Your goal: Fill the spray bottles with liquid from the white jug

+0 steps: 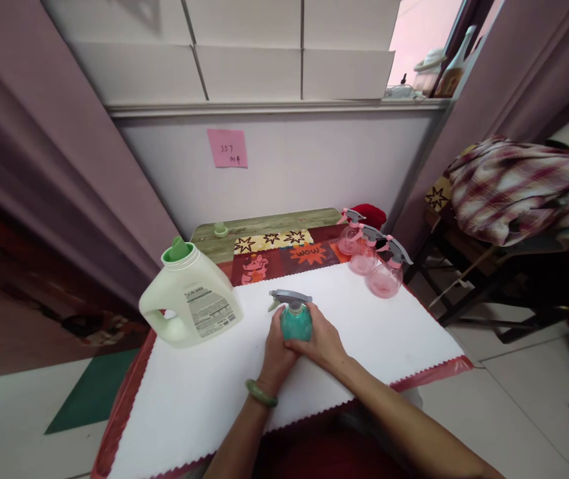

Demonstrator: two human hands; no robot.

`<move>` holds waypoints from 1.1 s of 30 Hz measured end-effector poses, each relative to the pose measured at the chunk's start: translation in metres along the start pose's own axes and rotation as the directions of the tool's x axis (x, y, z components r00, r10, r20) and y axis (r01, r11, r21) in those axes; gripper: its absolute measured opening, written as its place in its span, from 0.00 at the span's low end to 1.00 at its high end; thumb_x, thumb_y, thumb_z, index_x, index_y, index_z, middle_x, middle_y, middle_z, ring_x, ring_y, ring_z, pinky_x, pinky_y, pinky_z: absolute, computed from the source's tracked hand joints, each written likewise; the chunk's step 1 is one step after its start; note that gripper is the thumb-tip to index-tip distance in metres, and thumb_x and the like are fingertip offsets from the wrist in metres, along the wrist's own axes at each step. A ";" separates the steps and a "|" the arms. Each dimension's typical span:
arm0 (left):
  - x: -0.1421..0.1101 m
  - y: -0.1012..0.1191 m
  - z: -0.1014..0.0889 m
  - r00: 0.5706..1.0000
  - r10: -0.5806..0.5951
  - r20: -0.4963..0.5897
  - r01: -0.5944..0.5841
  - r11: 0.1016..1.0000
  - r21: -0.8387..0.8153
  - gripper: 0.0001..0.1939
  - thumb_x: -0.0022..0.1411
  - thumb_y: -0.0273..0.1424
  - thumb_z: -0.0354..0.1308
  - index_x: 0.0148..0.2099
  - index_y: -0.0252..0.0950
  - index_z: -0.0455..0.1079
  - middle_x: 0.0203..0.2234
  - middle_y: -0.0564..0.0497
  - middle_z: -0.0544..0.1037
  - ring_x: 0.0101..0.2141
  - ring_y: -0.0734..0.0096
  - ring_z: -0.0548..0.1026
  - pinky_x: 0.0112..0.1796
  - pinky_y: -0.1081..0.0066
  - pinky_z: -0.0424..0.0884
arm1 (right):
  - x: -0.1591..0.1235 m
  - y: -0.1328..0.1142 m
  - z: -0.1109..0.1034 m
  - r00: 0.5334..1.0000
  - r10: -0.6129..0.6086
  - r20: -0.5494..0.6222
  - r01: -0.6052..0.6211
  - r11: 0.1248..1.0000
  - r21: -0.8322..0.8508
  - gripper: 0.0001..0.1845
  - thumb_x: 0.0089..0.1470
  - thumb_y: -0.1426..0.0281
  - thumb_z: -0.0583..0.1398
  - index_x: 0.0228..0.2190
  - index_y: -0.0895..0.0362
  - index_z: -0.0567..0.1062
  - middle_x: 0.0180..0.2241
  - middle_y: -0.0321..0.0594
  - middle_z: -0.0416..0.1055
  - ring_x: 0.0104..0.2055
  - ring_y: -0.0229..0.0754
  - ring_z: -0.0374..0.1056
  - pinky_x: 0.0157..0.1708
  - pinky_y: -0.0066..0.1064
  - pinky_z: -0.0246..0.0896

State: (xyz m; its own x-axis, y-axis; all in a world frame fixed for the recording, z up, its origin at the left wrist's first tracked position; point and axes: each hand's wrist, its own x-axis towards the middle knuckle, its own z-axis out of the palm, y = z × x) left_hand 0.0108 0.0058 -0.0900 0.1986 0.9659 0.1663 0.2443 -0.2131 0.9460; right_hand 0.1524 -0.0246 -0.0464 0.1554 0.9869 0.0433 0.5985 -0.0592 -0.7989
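Evidently steadied from both sides: a teal sprayer (297,326) between two hands.

At left stands the jug (191,293), perhaps set aside for elbow room; a green cap (221,230) lies behind it. Mid-table, the left hand (279,349) and right hand (324,336) both grasp the sprayer's bulb, probably to keep it upright; whether its base meets the cloth (204,386) I cannot tell. At far right, pink bottles (385,279) stand grouped, likely out of the arms' way.

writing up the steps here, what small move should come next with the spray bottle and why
Probably stand the teal spray bottle on the white cover and let go: left hand and right hand both hold it, its spray head is on, and closing the open jug would need a free hand.
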 end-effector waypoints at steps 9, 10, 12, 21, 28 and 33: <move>0.002 -0.014 0.004 0.998 0.063 0.012 -0.064 0.997 0.052 0.64 0.43 0.45 0.77 0.74 0.41 0.45 0.69 0.35 0.58 0.67 0.39 0.62 0.64 0.44 0.60 | 0.033 0.010 -0.017 0.997 -0.072 0.012 0.072 0.997 0.026 0.40 0.41 0.58 0.71 0.56 0.51 0.69 0.44 0.40 0.79 0.44 0.52 0.76 0.45 0.41 0.69; 0.002 -0.016 0.005 0.997 0.073 0.001 -0.073 0.995 0.067 0.64 0.43 0.46 0.77 0.74 0.41 0.44 0.70 0.34 0.56 0.67 0.38 0.61 0.64 0.43 0.60 | 0.042 0.014 -0.020 0.999 -0.052 -0.014 0.053 0.998 0.033 0.39 0.42 0.57 0.71 0.55 0.51 0.69 0.42 0.39 0.79 0.43 0.51 0.76 0.43 0.40 0.69; 0.002 -0.020 0.006 0.996 0.087 -0.004 -0.086 0.991 0.100 0.62 0.46 0.45 0.76 0.75 0.42 0.43 0.71 0.34 0.54 0.67 0.39 0.61 0.64 0.42 0.60 | 0.064 0.023 -0.027 0.997 -0.011 -0.077 0.012 1.000 0.015 0.39 0.43 0.54 0.70 0.55 0.52 0.69 0.42 0.39 0.79 0.43 0.51 0.76 0.43 0.40 0.69; 0.002 -0.035 0.011 0.989 0.148 0.000 -0.144 0.967 0.212 0.53 0.52 0.41 0.73 0.73 0.43 0.48 0.68 0.36 0.60 0.62 0.44 0.69 0.61 0.43 0.66 | 0.189 0.052 -0.068 0.927 0.183 -0.328 -0.231 0.966 -0.115 0.43 0.45 0.53 0.70 0.59 0.54 0.65 0.52 0.50 0.76 0.54 0.58 0.73 0.49 0.43 0.67; 0.002 -0.045 0.010 0.988 0.152 0.005 -0.148 0.954 0.261 0.50 0.53 0.39 0.72 0.72 0.41 0.51 0.66 0.36 0.64 0.61 0.46 0.70 0.61 0.44 0.65 | 0.220 0.068 -0.068 0.879 0.259 -0.401 -0.323 0.942 -0.097 0.44 0.49 0.53 0.67 0.61 0.58 0.61 0.56 0.56 0.73 0.57 0.60 0.72 0.53 0.45 0.65; 0.001 -0.046 0.010 0.987 0.159 0.003 -0.152 0.939 0.310 0.48 0.53 0.41 0.72 0.71 0.40 0.54 0.66 0.37 0.65 0.62 0.46 0.68 0.62 0.44 0.64 | 0.222 0.076 -0.062 0.867 0.278 -0.413 -0.341 0.936 -0.085 0.45 0.46 0.55 0.69 0.61 0.53 0.62 0.58 0.52 0.72 0.58 0.59 0.71 0.54 0.46 0.66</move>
State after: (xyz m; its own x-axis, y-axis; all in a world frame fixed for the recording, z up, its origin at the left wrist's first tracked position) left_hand 0.0091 0.0153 -0.1363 0.2374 0.9193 0.3140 0.4929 -0.3925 0.7765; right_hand 0.2812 0.1808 -0.0606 0.6260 0.7773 0.0631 0.5744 -0.4048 -0.7114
